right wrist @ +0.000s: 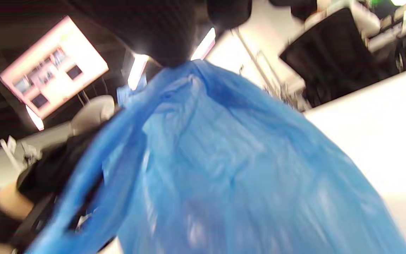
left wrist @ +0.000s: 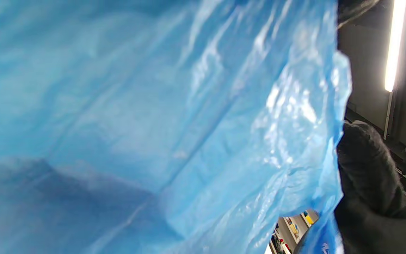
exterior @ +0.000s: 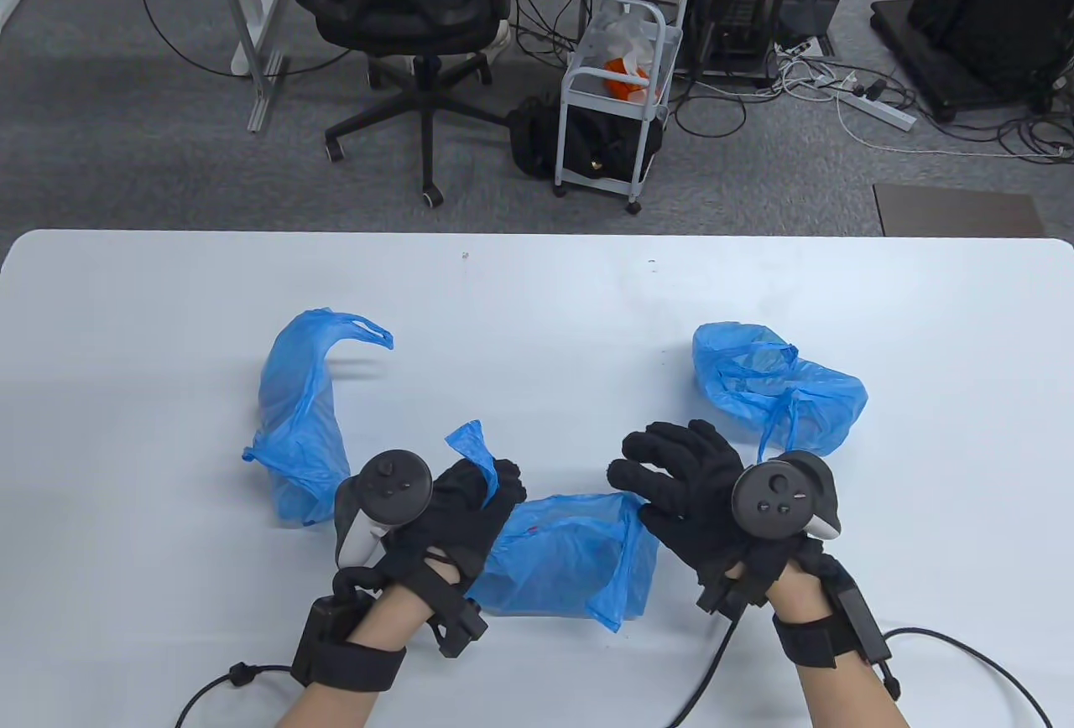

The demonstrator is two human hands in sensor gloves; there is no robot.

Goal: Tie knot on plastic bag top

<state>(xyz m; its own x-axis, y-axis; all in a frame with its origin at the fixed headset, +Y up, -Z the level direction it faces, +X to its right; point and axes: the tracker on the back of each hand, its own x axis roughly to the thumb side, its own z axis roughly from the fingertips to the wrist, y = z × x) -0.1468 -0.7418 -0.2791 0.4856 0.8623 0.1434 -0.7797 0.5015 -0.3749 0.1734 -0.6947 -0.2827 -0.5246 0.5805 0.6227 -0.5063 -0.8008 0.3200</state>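
Observation:
A blue plastic bag (exterior: 562, 552) hangs stretched between my two hands near the table's front edge. My left hand (exterior: 491, 489) grips its left handle, whose end (exterior: 471, 441) sticks up above the fingers. My right hand (exterior: 650, 501) holds the bag's right top edge, with the other fingers spread. In the left wrist view the bag (left wrist: 174, 127) fills the frame, with a gloved finger (left wrist: 365, 169) at its right edge. In the right wrist view the bag (right wrist: 217, 169) hangs from a fingertip (right wrist: 167, 38) at the top.
A second blue bag (exterior: 298, 418) lies to the left with a handle curling up. A third blue bag (exterior: 776, 384), bunched up, lies at the right behind my right hand. The white table (exterior: 537, 292) stretches behind them. Glove cables trail off the front edge.

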